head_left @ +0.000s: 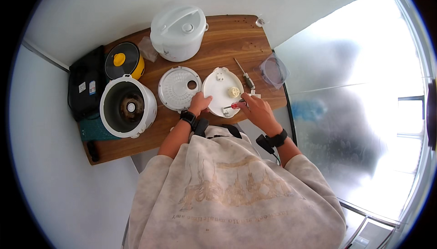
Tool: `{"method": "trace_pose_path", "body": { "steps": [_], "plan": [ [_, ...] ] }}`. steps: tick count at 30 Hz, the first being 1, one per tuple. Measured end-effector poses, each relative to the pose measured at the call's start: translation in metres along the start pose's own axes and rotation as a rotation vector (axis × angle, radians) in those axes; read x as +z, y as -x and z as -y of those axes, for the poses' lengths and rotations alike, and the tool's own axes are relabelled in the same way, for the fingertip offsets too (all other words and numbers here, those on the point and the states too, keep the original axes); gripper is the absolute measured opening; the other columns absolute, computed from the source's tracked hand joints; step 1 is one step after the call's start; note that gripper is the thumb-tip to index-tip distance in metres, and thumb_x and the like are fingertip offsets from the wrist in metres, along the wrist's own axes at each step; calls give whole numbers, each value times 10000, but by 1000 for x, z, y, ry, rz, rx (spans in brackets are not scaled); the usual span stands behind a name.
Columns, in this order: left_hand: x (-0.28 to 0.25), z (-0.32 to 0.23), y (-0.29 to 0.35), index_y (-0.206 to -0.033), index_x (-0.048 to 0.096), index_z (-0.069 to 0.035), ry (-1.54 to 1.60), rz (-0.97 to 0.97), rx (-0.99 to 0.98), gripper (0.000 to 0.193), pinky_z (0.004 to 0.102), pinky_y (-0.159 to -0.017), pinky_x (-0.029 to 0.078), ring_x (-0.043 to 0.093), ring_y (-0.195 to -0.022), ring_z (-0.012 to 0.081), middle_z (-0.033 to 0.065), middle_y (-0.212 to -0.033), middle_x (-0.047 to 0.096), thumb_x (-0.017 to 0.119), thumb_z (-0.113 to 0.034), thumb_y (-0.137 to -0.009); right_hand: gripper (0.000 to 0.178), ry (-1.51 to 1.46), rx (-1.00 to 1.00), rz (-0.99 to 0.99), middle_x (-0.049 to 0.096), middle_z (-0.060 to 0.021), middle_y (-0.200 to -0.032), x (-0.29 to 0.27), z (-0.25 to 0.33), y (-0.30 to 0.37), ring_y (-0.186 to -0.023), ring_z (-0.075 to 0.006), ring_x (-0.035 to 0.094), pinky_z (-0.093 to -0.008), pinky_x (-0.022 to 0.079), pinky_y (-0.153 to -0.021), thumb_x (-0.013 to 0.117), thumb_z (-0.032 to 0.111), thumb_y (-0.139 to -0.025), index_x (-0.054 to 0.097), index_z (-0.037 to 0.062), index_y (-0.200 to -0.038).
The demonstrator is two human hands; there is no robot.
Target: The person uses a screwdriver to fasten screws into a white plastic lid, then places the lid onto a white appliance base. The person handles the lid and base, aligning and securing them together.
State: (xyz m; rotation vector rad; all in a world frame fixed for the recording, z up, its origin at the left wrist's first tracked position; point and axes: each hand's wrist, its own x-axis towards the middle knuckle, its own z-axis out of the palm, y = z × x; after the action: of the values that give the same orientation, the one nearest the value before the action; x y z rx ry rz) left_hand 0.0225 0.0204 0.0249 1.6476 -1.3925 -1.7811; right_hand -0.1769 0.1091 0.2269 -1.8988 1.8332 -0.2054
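A white oval cover (218, 92), seemingly from a rice cooker, lies inner side up near the table's front edge. My left hand (199, 104) grips its left rim, thumb over the edge. In my right hand (259, 110) is a screwdriver (236, 105) with a red handle, held in a pinch. Its tip meets a small white fitting (226, 111) at the cover's near edge. A cream-coloured round knob-like part (234, 92) stands on the cover, just beyond the screwdriver. Left of the cover sits a round ridged inner lid (175, 87) with a dark hole.
An open cooker body (151, 108) stands at the left, beside a yellow-and-black pot (123, 61) and a black case (84, 85). A lidded white rice cooker (177, 39) is at the back. Another screwdriver (247, 79) and a clear plastic container (274, 71) lie at the right.
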Motion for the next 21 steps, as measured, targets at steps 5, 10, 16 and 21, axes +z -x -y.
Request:
{"method": "trace_pose_path", "body": {
  "steps": [5, 10, 16, 21],
  "plan": [
    [-1, -5, 4, -975, 669, 122, -54, -3, -11, 359, 320, -409, 534, 674, -519, 226, 183, -779, 707, 652, -221, -870, 330, -21, -171, -165, 669, -144, -895, 0, -3, -1, -793, -373, 663, -469, 515, -682, 668, 314, -863, 595, 77, -1081],
    [-2, -8, 5, -969, 677, 111, -91, -10, 7, 372, 326, -415, 530, 668, -505, 224, 178, -779, 712, 660, -244, -860, 346, -95, -18, -12, 684, -144, -883, -4, -1, 3, -777, -368, 672, -458, 524, -692, 689, 356, -854, 624, 67, -1032],
    [-1, -8, 2, -974, 681, 97, -115, -44, -17, 371, 326, -426, 536, 678, -530, 225, 170, -785, 713, 672, -253, -851, 344, 78, 21, -54, 668, -180, -851, -5, 5, 1, -765, -377, 663, -466, 516, -696, 691, 305, -836, 605, 40, -1038],
    [0, -7, 3, -967, 659, 121, -100, -33, -25, 396, 330, -423, 532, 674, -527, 227, 184, -780, 705, 684, -256, -847, 432, -132, -163, -224, 674, -176, -757, 17, -17, 1, -751, -388, 666, -476, 512, -663, 686, 431, -859, 594, 73, -1083]
  ]
}}
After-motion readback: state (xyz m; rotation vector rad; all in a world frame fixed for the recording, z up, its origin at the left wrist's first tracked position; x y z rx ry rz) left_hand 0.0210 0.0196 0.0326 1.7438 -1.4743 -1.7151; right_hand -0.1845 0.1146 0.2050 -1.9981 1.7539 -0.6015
